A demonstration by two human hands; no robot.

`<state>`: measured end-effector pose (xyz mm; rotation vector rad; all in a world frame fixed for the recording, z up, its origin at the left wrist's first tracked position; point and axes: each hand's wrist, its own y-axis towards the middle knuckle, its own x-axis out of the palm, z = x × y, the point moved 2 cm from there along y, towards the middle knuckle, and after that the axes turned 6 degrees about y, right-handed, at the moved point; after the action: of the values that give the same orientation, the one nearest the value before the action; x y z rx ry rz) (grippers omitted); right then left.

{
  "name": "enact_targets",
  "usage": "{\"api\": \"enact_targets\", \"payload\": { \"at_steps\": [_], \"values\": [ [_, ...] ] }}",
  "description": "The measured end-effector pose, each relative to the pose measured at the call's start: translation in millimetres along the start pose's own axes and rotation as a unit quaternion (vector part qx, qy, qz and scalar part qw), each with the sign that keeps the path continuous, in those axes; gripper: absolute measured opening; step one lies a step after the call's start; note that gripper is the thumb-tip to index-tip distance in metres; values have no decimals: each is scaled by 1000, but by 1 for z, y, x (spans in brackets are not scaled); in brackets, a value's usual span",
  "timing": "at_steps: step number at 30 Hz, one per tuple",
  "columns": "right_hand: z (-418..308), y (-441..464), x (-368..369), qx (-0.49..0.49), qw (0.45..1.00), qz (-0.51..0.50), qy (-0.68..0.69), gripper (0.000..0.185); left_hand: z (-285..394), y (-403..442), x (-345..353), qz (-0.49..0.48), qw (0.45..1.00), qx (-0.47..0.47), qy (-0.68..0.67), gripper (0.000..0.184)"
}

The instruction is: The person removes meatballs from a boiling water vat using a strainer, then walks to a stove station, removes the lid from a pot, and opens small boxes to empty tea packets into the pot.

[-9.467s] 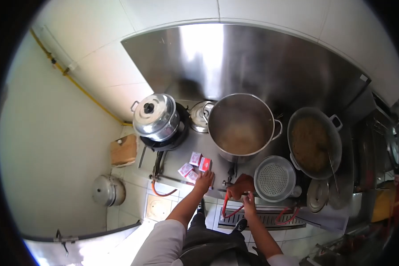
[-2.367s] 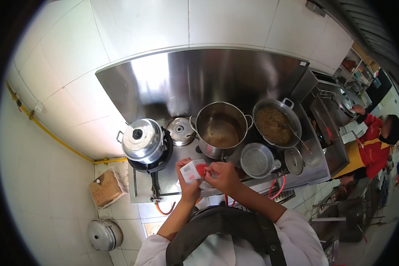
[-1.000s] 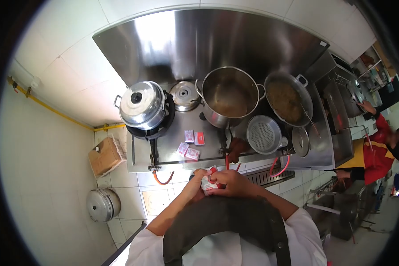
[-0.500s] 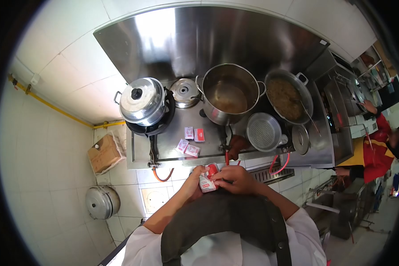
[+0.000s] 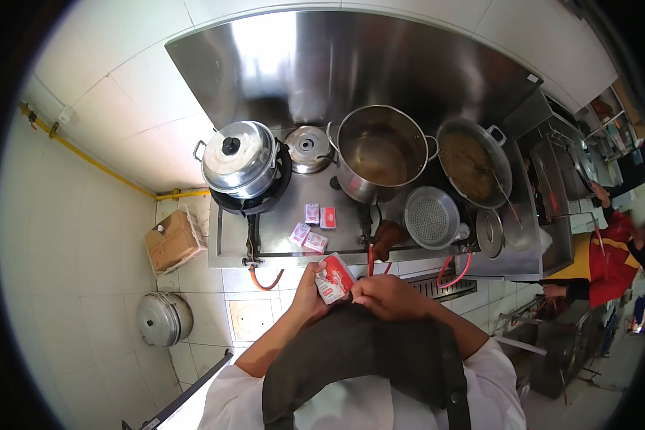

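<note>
My left hand (image 5: pixel 307 295) is closed around the side of a red-and-white packet (image 5: pixel 335 279), held in front of my apron just off the counter's front edge. At the packet's lower right edge, my right hand (image 5: pixel 384 296) is closed with its fingertips pinched together. Whatever is in that pinch is too small to make out. Several small pink, red and white boxes (image 5: pixel 315 242) lie grouped on the steel counter (image 5: pixel 265 233) beyond my hands.
A lidded pot (image 5: pixel 239 159) stands on the left burner, beside a round lid (image 5: pixel 307 149). Further right are a tall pot (image 5: pixel 377 154), a perforated strainer (image 5: pixel 432 217) and a wide pan of brown food (image 5: pixel 473 161). A person in red (image 5: pixel 613 261) works at far right.
My right hand has drawn back slightly to the right from the packet's face. More of the packet's red face now shows in my left hand. The view has shifted slightly.
</note>
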<state>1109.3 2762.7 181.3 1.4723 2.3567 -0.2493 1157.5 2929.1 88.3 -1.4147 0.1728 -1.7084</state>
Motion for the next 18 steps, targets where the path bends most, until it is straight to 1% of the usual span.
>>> {"api": "enact_targets", "payload": {
  "at_steps": [2, 3, 4, 5, 8, 9, 11, 12, 15, 17, 18],
  "values": [
    [-3, 0, -2, 67, 992, 22, 101, 5, 0, 0, 4, -24, 1000, 5, -8, 34],
    [6, 0, 0, 121, 963, 51, 236, 6, 2, -1, 5, -42, 999, 4, -11, 35],
    [21, -2, 3, 172, 911, 78, 367, 7, 3, -2, 6, -60, 998, 3, -13, 37],
    [33, -3, 5, 219, 838, 104, 488, 8, 4, -3, 7, -79, 997, 1, -15, 38],
    [45, 0, 2, 196, 740, 114, 633, 8, 1, 0, 5, -116, 993, 31, 13, 43],
    [48, 0, 1, 185, 742, 116, 634, 7, -2, 3, 0, -121, 992, 22, -1, 50],
    [51, 0, 1, 165, 743, 118, 637, 7, -6, 9, -6, -160, 987, 32, 5, 54],
    [49, 0, -1, 165, 756, 127, 621, 8, -8, 11, -8, -179, 983, 36, 8, 56],
    [45, 1, -8, 177, 787, 153, 572, 9, -12, 17, -13, -160, 985, 54, 23, 62],
    [48, 2, -7, 194, 800, 169, 542, 9, -12, 15, -11, -180, 982, 32, 36, 63],
    [52, 3, -5, 181, 821, 162, 517, 8, -10, 13, -8, -191, 980, 22, 43, 63]
  ]
}}
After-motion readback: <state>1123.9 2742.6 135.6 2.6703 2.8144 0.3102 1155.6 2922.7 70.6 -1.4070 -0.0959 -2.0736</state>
